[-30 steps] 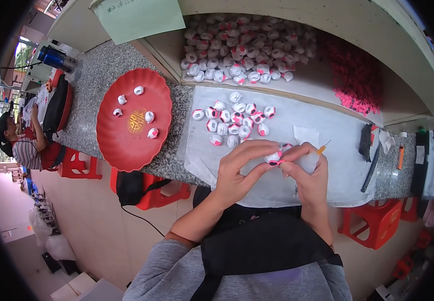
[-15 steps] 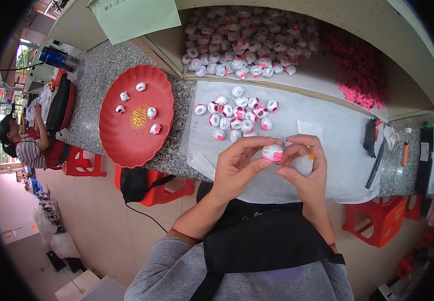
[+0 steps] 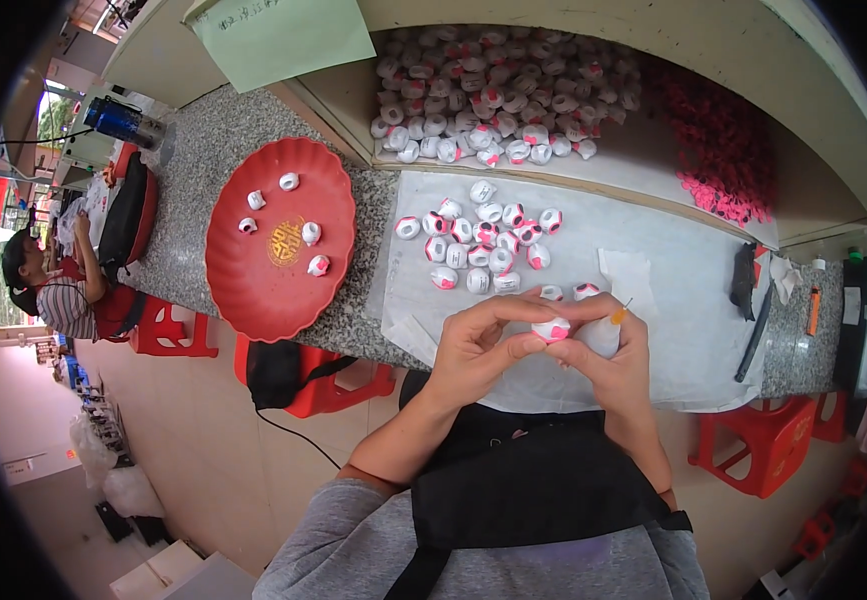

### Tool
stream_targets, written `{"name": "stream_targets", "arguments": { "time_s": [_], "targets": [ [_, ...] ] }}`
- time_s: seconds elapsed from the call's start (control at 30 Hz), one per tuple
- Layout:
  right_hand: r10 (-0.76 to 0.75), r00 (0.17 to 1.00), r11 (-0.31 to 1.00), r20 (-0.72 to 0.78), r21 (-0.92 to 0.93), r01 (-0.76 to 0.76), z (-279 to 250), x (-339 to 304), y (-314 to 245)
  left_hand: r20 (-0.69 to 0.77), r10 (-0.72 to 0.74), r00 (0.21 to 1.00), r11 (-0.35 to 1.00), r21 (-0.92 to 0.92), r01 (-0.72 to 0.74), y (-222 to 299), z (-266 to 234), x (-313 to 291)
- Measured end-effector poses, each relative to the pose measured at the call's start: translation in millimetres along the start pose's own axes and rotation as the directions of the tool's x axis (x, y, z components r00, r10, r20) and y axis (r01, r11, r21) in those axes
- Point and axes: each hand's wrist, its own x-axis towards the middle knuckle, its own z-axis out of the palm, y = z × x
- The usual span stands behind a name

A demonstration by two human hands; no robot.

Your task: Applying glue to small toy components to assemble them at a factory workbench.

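Over the white sheet (image 3: 678,340), my left hand (image 3: 475,348) pinches a small white rounded piece with a pink patch (image 3: 551,330) between thumb and fingers. My right hand (image 3: 621,368) keeps a translucent squeeze bottle (image 3: 599,338) with an orange needle tip (image 3: 618,316) against its palm. Its thumb and fingertips also touch the pink-and-white piece. The bottle's tip points up, away from the piece. Just beyond my fingers lie two similar pieces, and a loose group of several more (image 3: 483,235) spreads on the sheet to the left. My fingers hide part of the held piece.
A red scalloped tray (image 3: 243,270) with several white pieces stands left. Behind, a shelf holds a heap of white pieces (image 3: 493,85) and a pink pile (image 3: 723,150). Dark strips (image 3: 751,335) lie right. Red stools (image 3: 758,445) stand below; a person (image 3: 58,280) sits far left.
My hands have come closer together, and the right fingertips now meet the held piece. The piece has turned so its pink patch faces lower. The whole view has shifted slightly.
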Motion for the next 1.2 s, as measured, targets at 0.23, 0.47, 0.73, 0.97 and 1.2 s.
{"name": "stream_targets", "arguments": {
  "time_s": [0.23,0.47,0.73,0.97,1.2],
  "targets": [
    [-0.032,0.998,0.999,-0.051,0.031,0.034,4,-5,0,0.002,0.021,1.0,0.999,0.033,-0.021,4,2,1],
    [-0.035,0.999,0.997,-0.038,0.061,0.037,3,-5,2,0.044,0.053,0.998,0.997,0.045,-0.055,6,0,1],
    [-0.01,1.0,0.993,-0.027,0.12,0.013,2,-5,2,0.068,-0.004,0.998,1.0,-0.028,0.006,6,2,0],
    [0.01,0.999,0.998,-0.04,0.063,-0.007,5,-2,-9,0.023,0.026,0.999,0.998,0.063,-0.027,3,1,0],
    [-0.482,0.873,0.517,-0.071,-0.827,0.219,-67,15,-5,-0.081,-0.156,0.984,0.975,-0.171,0.14,-2,-11,0]
  ]
}}
